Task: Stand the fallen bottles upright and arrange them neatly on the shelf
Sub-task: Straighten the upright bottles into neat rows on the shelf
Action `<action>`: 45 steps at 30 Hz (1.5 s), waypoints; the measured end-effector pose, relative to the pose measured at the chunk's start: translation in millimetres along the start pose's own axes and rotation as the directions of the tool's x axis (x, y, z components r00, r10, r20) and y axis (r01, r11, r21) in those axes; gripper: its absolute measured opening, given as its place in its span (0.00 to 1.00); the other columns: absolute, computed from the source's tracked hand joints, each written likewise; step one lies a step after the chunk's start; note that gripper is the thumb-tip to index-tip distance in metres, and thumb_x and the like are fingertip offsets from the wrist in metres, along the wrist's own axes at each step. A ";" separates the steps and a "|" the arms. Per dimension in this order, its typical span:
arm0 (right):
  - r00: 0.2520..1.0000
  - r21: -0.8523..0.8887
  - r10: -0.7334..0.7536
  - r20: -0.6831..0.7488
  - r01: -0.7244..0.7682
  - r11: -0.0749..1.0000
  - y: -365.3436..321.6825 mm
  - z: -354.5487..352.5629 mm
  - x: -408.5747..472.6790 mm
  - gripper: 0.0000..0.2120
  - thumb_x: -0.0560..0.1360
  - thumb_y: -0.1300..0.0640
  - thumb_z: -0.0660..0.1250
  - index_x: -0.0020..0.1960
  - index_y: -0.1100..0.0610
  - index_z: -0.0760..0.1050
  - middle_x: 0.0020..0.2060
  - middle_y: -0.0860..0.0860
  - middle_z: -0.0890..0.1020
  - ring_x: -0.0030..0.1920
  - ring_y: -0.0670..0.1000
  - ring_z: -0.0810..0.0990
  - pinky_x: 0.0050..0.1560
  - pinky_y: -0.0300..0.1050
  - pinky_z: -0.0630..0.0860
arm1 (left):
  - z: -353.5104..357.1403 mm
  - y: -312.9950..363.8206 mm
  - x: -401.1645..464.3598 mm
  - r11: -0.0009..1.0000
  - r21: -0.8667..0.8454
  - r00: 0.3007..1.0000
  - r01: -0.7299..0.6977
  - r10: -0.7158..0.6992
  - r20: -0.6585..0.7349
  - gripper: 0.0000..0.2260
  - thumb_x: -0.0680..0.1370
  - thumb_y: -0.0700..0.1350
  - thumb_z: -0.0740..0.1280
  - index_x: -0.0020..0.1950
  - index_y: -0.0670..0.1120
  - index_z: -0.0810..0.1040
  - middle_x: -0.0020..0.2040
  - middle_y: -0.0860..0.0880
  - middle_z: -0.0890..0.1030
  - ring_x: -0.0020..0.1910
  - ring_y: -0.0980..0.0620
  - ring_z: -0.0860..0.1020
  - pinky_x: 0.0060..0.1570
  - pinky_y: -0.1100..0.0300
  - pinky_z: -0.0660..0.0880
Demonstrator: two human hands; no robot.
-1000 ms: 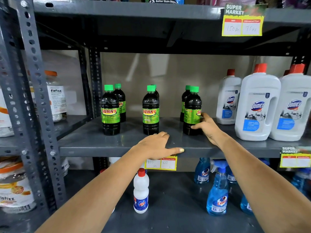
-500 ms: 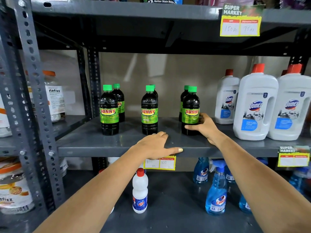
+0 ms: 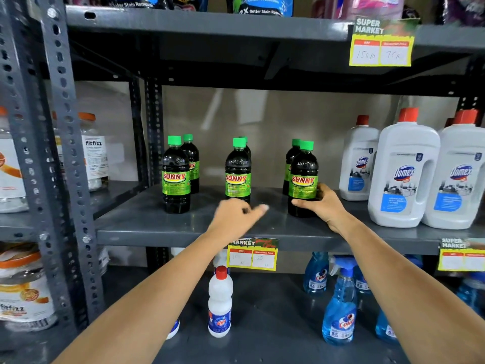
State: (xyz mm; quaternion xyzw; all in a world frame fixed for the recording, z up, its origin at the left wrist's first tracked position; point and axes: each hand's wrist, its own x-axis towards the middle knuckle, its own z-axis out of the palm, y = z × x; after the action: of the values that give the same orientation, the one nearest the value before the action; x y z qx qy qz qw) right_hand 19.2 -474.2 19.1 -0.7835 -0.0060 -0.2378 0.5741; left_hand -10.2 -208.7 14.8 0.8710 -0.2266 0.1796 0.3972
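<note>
Several dark Sunny bottles with green caps stand upright in three pairs on the grey middle shelf (image 3: 147,227). The left front bottle (image 3: 175,177) and middle front bottle (image 3: 238,174) stand free, each with another close behind. My right hand (image 3: 321,206) grips the lower part of the right front bottle (image 3: 303,177), whose label faces me. My left hand (image 3: 236,216) hovers blurred just above the shelf in front of the middle bottle, fingers loosely curled, holding nothing.
Large white Domex jugs (image 3: 404,172) stand right of the Sunny bottles. Below are a small white bottle (image 3: 220,303) and blue spray bottles (image 3: 339,308). Fitfizz jars (image 3: 95,153) fill the neighbouring rack at left, past a perforated upright (image 3: 65,153).
My left hand has lifted off the shelf's front edge and moved up toward the middle bottle. The right hand stays on the right front bottle, which has turned label-forward.
</note>
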 end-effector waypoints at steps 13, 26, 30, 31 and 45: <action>0.999 0.015 0.024 0.026 -0.024 1.000 2.4 0.7 1.0 0.39 0.58 0.54 0.83 0.65 0.54 0.71 0.57 0.51 0.81 0.58 0.51 0.79 0.61 0.49 0.74 | -15.2 -34.6 50.2 0.861 -0.318 0.911 0.396 -0.411 0.024 0.38 0.62 0.39 0.83 0.68 0.42 0.70 0.66 0.43 0.76 0.63 0.44 0.74 0.63 0.50 0.70; 0.998 -0.017 0.014 0.056 -0.013 1.000 -6.1 -9.4 -15.5 0.31 0.60 0.54 0.82 0.61 0.53 0.76 0.55 0.50 0.83 0.56 0.49 0.80 0.57 0.44 0.73 | -2.2 -16.2 40.0 0.943 -0.185 0.960 0.276 -0.279 0.007 0.30 0.64 0.47 0.83 0.63 0.46 0.77 0.59 0.47 0.81 0.56 0.48 0.77 0.55 0.57 0.71; 0.999 -0.023 0.008 0.047 -0.007 1.000 -6.2 -8.5 -17.4 0.31 0.61 0.54 0.82 0.61 0.52 0.76 0.55 0.50 0.83 0.57 0.50 0.80 0.61 0.47 0.73 | -3.3 -14.7 36.9 0.947 -0.185 0.963 0.263 -0.269 -0.003 0.30 0.64 0.47 0.83 0.63 0.46 0.77 0.59 0.47 0.81 0.58 0.47 0.77 0.58 0.55 0.72; 0.999 -0.027 0.008 0.047 -0.007 1.000 -5.7 -8.6 -17.3 0.31 0.61 0.54 0.82 0.61 0.52 0.76 0.55 0.50 0.83 0.57 0.50 0.80 0.61 0.47 0.74 | -2.8 -15.3 36.7 0.947 -0.182 0.963 0.263 -0.269 -0.005 0.30 0.64 0.48 0.83 0.63 0.46 0.77 0.59 0.47 0.81 0.58 0.47 0.77 0.58 0.55 0.72; 0.996 -0.089 -0.033 -0.081 0.025 0.996 -14.5 -4.8 -25.0 0.44 0.61 0.52 0.82 0.70 0.55 0.64 0.64 0.51 0.76 0.63 0.52 0.75 0.62 0.47 0.71 | -7.2 -19.3 31.6 0.963 -0.150 0.973 0.225 -0.229 -0.007 0.34 0.62 0.51 0.83 0.64 0.46 0.76 0.61 0.47 0.81 0.60 0.47 0.77 0.58 0.54 0.73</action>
State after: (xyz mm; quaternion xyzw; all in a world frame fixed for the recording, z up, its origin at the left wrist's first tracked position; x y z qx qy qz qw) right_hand -8.8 -466.9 23.8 -0.7973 0.0169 -0.2784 0.5353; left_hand 25.6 -199.9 23.0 0.8571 -0.1331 0.1260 0.4815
